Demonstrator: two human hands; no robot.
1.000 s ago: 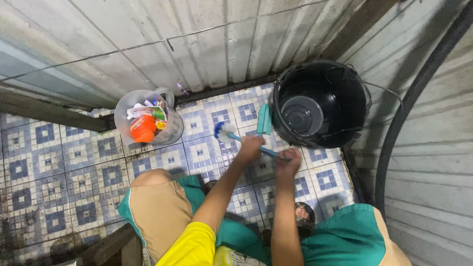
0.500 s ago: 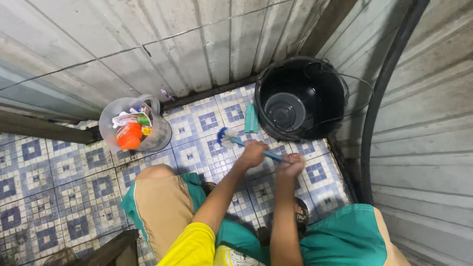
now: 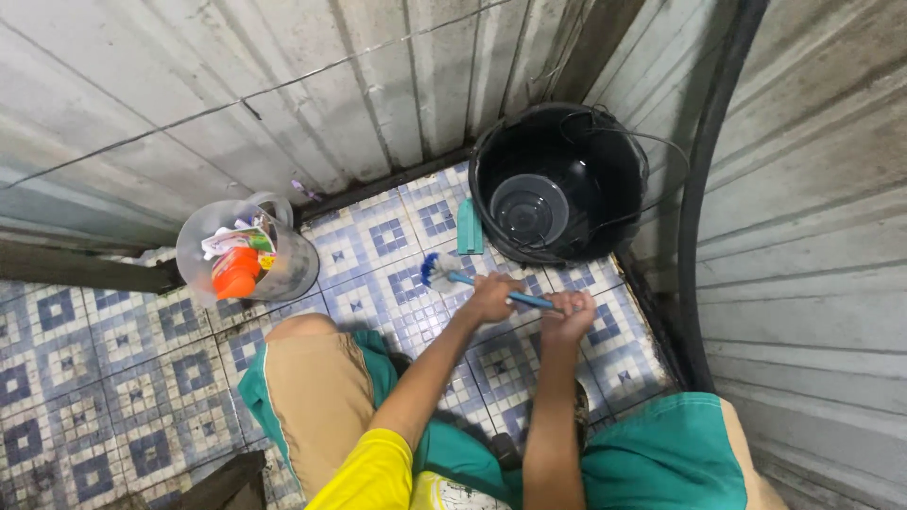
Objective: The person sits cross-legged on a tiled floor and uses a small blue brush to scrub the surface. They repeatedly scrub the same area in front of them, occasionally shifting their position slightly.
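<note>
Where the patterned blue-and-white tiled floor [image 3: 123, 378] meets the corrugated grey metal wall [image 3: 189, 104] on the far left, a clear plastic jug [image 3: 248, 253] stands upright with an orange bottle [image 3: 233, 272] and other small packets inside it. A dark wooden beam [image 3: 76, 266] lies along the wall just beside the jug. Further right, the person's bent knee in tan and green shorts [image 3: 316, 397] takes up the middle of the floor, between the jug and the hands. The left hand [image 3: 491, 297] is clamped around the forward part of a long blue plastic brush handle [image 3: 515, 298], and the right hand [image 3: 567, 314] grips its rear end, the two fists just beside each other. The white bristled brush head [image 3: 436, 269] rests on the tiles, which look wet and grimy in the joints. Just beyond the brush head, a small teal rectangular block [image 3: 470, 227] leans against a round black plastic bucket [image 3: 614, 161], which holds a smaller grey round container [image 3: 529, 208] and fills the corner. A thick black hose [image 3: 704, 189] curves down the ribbed right wall, so open floor remains mainly to the left of the knee.
</note>
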